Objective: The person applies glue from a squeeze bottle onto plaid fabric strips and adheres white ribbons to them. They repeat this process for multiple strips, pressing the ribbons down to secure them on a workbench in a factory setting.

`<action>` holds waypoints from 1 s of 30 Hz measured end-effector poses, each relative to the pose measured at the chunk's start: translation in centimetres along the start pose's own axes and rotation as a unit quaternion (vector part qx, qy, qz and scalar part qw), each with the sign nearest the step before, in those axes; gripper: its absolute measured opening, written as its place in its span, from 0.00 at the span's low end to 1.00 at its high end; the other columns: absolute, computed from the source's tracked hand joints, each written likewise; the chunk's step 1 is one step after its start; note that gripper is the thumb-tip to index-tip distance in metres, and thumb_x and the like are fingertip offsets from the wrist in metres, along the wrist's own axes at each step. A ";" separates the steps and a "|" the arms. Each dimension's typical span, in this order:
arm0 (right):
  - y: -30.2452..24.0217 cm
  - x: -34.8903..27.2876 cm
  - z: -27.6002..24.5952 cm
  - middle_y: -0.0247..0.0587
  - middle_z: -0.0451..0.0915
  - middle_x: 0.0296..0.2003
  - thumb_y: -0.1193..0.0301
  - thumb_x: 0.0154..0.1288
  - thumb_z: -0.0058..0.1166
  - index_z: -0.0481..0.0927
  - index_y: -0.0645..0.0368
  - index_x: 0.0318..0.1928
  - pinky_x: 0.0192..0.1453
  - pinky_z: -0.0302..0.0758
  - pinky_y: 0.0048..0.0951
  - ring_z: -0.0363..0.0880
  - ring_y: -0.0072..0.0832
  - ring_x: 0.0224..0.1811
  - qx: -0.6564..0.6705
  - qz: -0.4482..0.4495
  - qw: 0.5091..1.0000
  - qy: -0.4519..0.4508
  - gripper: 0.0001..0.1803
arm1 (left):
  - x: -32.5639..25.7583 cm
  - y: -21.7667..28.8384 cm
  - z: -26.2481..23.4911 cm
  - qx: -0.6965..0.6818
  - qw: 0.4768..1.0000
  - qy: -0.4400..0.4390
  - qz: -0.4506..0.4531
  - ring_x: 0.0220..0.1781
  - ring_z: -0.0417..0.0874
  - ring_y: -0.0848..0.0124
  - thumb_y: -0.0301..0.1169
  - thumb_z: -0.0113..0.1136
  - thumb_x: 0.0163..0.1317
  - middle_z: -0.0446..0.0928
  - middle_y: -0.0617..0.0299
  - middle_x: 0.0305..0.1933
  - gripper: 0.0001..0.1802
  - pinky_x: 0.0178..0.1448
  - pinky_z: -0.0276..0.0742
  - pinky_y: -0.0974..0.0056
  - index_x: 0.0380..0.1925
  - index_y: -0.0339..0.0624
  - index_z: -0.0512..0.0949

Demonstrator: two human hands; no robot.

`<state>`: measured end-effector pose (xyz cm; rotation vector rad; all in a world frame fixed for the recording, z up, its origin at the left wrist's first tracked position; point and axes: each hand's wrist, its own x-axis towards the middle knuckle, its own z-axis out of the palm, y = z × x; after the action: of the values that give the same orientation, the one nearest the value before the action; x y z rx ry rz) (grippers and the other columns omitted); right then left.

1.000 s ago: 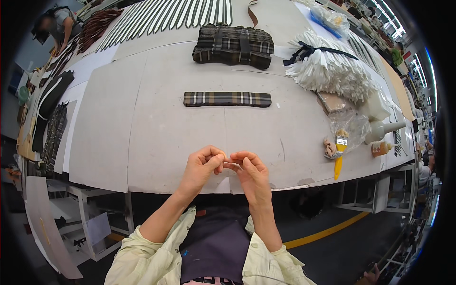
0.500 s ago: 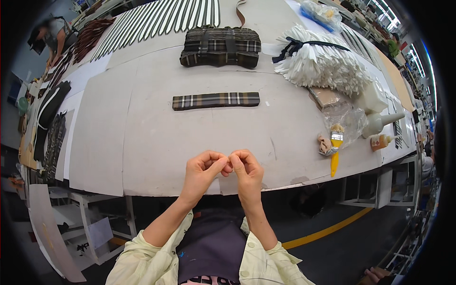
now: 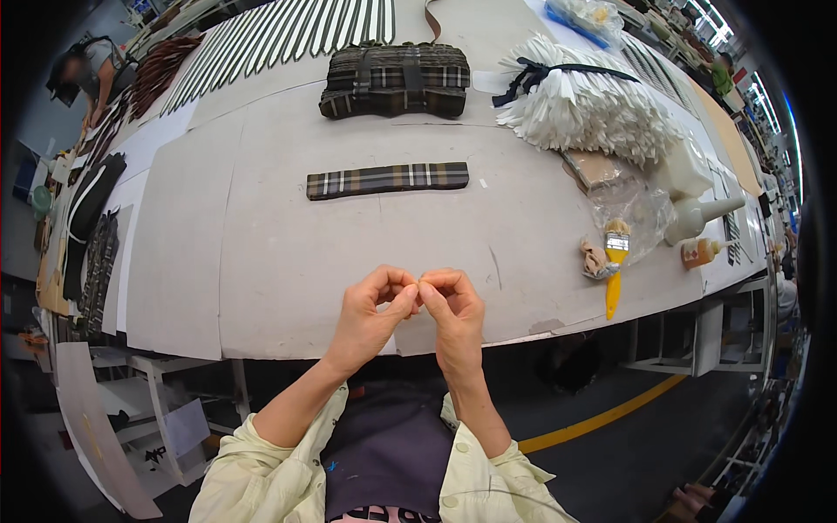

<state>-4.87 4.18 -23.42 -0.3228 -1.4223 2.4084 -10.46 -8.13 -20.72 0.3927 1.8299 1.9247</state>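
Note:
My left hand (image 3: 370,314) and my right hand (image 3: 453,315) meet fingertip to fingertip above the near edge of the table (image 3: 288,261). Both are closed in a pinch, thumbs against index fingers. Whatever lies between the fingertips, if anything, is too small to make out. Beyond them a flat strip of plaid fabric (image 3: 388,180) in black, brown and white rests crosswise on the table. Farther back sits a tied bundle of the same plaid strips (image 3: 397,81).
At the right lie a yellow-handled brush (image 3: 615,270), a clear plastic bag (image 3: 641,218), squeeze bottles (image 3: 697,218) and a tied bundle of white strips (image 3: 584,105). Pointed white strips with dark edges (image 3: 288,35) line the back. Another person (image 3: 91,74) stands far left.
My hands stay pinched together, the fingertips slightly higher and closer to touching. The view has shifted a little, so the things on the table appear slightly farther left.

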 end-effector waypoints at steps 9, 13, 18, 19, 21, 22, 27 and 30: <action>-0.1 -0.1 0.5 0.33 0.77 0.39 0.73 0.69 0.57 0.76 0.60 0.44 0.54 0.71 0.26 0.75 0.21 0.45 0.093 0.066 0.993 0.009 0.07 | 0.2 -1.4 0.5 -0.022 0.999 0.025 0.033 0.39 0.77 0.80 0.26 0.54 0.69 0.75 0.66 0.38 0.04 0.45 0.75 0.72 0.40 0.36 0.73; 0.0 0.0 -0.2 0.34 0.77 0.41 0.73 0.67 0.59 0.76 0.60 0.46 0.56 0.71 0.30 0.76 0.23 0.45 0.127 0.107 0.986 0.005 0.10 | 0.3 -2.4 0.5 -0.031 0.999 0.008 0.032 0.40 0.77 0.80 0.26 0.53 0.70 0.75 0.66 0.38 0.05 0.47 0.76 0.71 0.41 0.36 0.72; -1.6 -0.4 -0.1 0.35 0.77 0.45 0.74 0.65 0.60 0.75 0.61 0.50 0.59 0.70 0.32 0.77 0.25 0.48 0.186 0.127 0.973 -0.041 0.15 | 0.2 -2.3 0.4 -0.046 0.998 0.020 0.023 0.39 0.77 0.80 0.27 0.54 0.70 0.75 0.66 0.36 0.05 0.46 0.76 0.71 0.41 0.36 0.73; -1.8 -0.5 -0.1 0.36 0.77 0.44 0.74 0.65 0.60 0.75 0.62 0.50 0.59 0.71 0.32 0.77 0.25 0.49 0.172 0.123 0.977 -0.036 0.15 | 0.3 -1.9 0.2 -0.072 0.997 0.015 0.001 0.38 0.77 0.80 0.27 0.55 0.70 0.76 0.66 0.36 0.05 0.45 0.76 0.71 0.41 0.36 0.73; -2.1 -0.7 -0.1 0.36 0.78 0.44 0.74 0.65 0.61 0.76 0.63 0.50 0.58 0.71 0.32 0.77 0.26 0.50 0.144 0.115 0.983 -0.025 0.15 | 0.3 -1.3 -0.2 -0.125 0.991 0.005 -0.042 0.37 0.77 0.80 0.28 0.56 0.70 0.76 0.66 0.35 0.06 0.43 0.76 0.71 0.40 0.37 0.74; -2.1 -0.8 -0.1 0.36 0.78 0.43 0.74 0.65 0.61 0.77 0.63 0.49 0.58 0.71 0.31 0.77 0.25 0.49 0.101 0.109 0.989 -0.009 0.13 | 0.3 -1.3 -0.2 -0.132 0.990 0.008 -0.042 0.36 0.77 0.80 0.29 0.57 0.69 0.77 0.66 0.34 0.06 0.43 0.75 0.71 0.40 0.37 0.75; -1.7 -0.8 1.0 0.33 0.80 0.37 0.75 0.66 0.59 0.81 0.64 0.42 0.54 0.71 0.25 0.79 0.23 0.44 -0.025 0.047 0.998 0.030 0.07 | -0.1 -1.4 -0.3 -0.140 0.989 0.018 -0.034 0.34 0.78 0.79 0.28 0.60 0.68 0.79 0.64 0.34 0.06 0.41 0.76 0.71 0.37 0.37 0.76; -1.0 -0.8 0.6 0.34 0.80 0.35 0.75 0.66 0.58 0.81 0.65 0.41 0.53 0.72 0.24 0.79 0.22 0.41 -0.163 -0.026 0.986 0.008 0.06 | -0.4 -1.4 -0.4 -0.082 0.996 0.042 -0.004 0.34 0.79 0.78 0.26 0.61 0.66 0.80 0.63 0.33 0.05 0.39 0.77 0.72 0.37 0.36 0.76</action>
<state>-4.19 3.80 -22.25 -0.3759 -1.7957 2.1220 -10.15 -8.66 -22.08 0.2533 1.7059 2.0962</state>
